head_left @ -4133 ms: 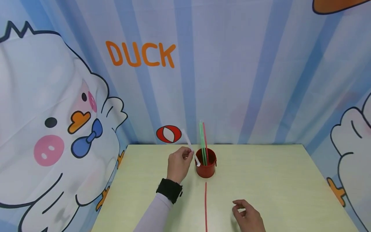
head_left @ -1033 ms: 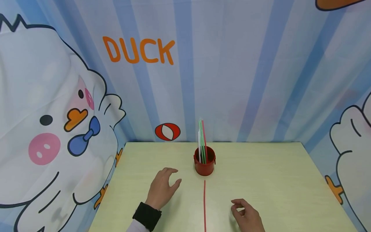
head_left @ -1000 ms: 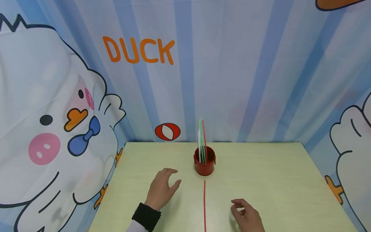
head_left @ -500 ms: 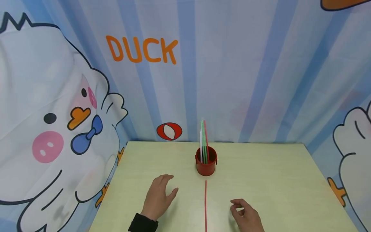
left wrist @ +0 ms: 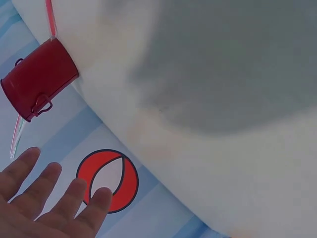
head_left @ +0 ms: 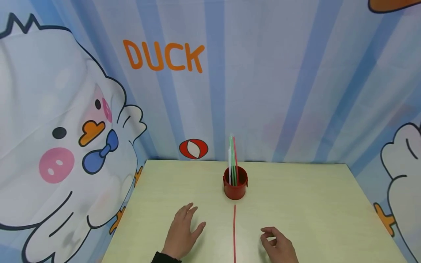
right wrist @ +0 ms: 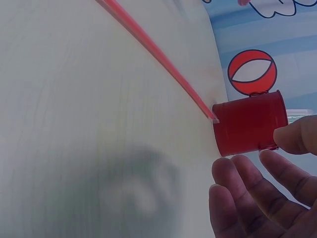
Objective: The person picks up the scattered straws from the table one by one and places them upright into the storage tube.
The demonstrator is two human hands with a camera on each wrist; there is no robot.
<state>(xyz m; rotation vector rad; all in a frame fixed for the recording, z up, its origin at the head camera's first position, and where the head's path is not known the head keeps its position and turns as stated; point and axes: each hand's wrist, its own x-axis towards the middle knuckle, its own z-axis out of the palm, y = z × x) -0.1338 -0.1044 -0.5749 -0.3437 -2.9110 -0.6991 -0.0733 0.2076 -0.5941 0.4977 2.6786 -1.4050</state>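
Observation:
A small red metal bucket (head_left: 235,192) stands at the back middle of the table, with white, green and red drinking straws (head_left: 233,155) upright in it. One red straw (head_left: 234,233) lies lengthwise on the table in front of the bucket. Left of this straw hovers my left hand (head_left: 181,233), holding nothing, its fingers spread apart. To the right of the straw is my right hand (head_left: 279,244), fingers loosely bent and nothing held. In the right wrist view the lying straw (right wrist: 158,55) reaches close to the bucket's base, and the bucket (right wrist: 247,124) appears beyond my fingers.
The pale yellow table (head_left: 296,197) ends at a blue striped curtain (head_left: 250,91) printed with ducks and a red and white ball (head_left: 193,149). My hands cast shadows on the tabletop.
My left hand earlier held a white straw at the bucket; that straw now stands inside it. Since then the left hand has drawn back toward me, fingers spread. The right hand has hardly moved.

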